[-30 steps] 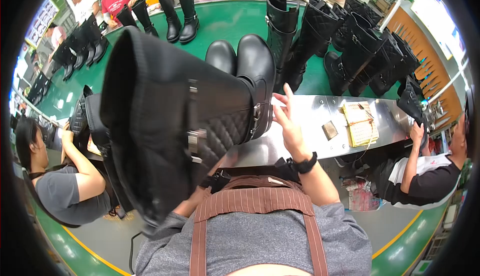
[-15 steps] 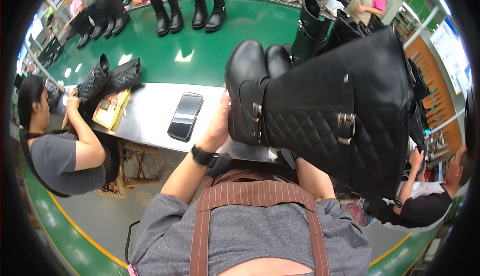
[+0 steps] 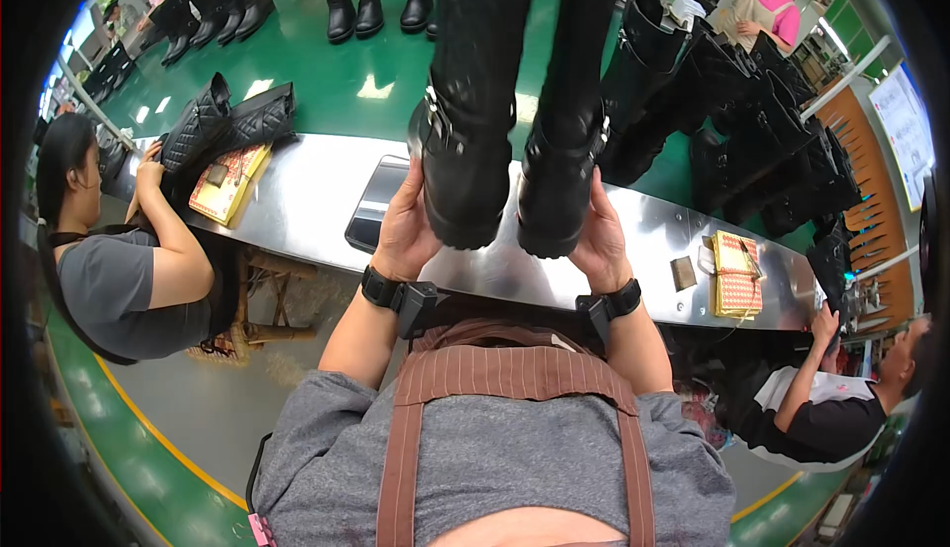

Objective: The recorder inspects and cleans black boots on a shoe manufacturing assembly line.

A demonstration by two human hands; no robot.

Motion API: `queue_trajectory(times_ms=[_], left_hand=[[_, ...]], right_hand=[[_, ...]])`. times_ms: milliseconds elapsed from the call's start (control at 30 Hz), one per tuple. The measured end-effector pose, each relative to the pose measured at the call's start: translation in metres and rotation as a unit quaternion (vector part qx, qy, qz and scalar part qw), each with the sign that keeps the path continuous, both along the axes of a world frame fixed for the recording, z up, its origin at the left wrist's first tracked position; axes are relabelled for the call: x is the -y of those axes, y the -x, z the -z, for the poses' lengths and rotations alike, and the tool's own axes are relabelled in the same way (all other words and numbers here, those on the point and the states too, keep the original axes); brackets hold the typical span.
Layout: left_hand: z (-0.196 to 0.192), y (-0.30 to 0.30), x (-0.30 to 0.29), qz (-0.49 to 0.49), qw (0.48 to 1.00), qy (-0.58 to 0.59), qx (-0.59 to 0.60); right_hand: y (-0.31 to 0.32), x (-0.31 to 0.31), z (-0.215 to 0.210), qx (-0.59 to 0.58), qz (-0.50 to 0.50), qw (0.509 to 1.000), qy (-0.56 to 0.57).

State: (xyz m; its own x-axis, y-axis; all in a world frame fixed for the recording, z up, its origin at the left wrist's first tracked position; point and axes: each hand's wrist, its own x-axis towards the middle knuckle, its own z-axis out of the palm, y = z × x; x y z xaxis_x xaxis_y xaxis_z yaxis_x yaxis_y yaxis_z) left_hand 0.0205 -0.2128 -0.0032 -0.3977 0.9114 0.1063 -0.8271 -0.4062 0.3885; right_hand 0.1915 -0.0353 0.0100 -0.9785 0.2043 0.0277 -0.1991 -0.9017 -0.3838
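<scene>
I hold a pair of tall black boots upright in front of me, heels toward me, over the metal edge of the bench. My left hand is closed round the foot of the left boot. On the other side, my right hand grips the foot of the right boot. Silver buckles show on the outer sides of both ankles. The upper shafts run out of the picture at the top. Part of a phone lies on the metal just left of my left hand.
A green work surface lies beyond the metal strip. Many black boots crowd the right, others stand at the back. Yellow pads lie right and left. A co-worker sits at left, another at right.
The boots have swung from lying sideways, shafts to the right, to upright with heels toward me. My right hand, hidden before, now shows. The yellow pad on the right is uncovered.
</scene>
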Motion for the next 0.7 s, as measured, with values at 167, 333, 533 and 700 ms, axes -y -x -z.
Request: queue_trajectory(times_ms=[167, 333, 533, 700], left_hand=[[-0.007, 0.002, 0.021, -0.058, 0.998, -0.034, 0.001], [-0.009, 0.003, 0.032, -0.116, 0.993, 0.026, -0.022], [-0.009, 0.012, 0.028, -0.134, 0.989, 0.054, -0.023], [-0.012, 0.016, 0.026, -0.130, 0.990, 0.052, -0.022]], right_hand=[[0.006, 0.015, -0.014, 0.030, 0.069, 0.996, -0.055], [0.019, 0.018, -0.009, 0.035, 0.076, 0.996, -0.031], [0.030, 0.017, -0.010, 0.050, 0.087, 0.994, -0.046], [0.031, 0.011, -0.010, 0.027, 0.083, 0.993, -0.076]])
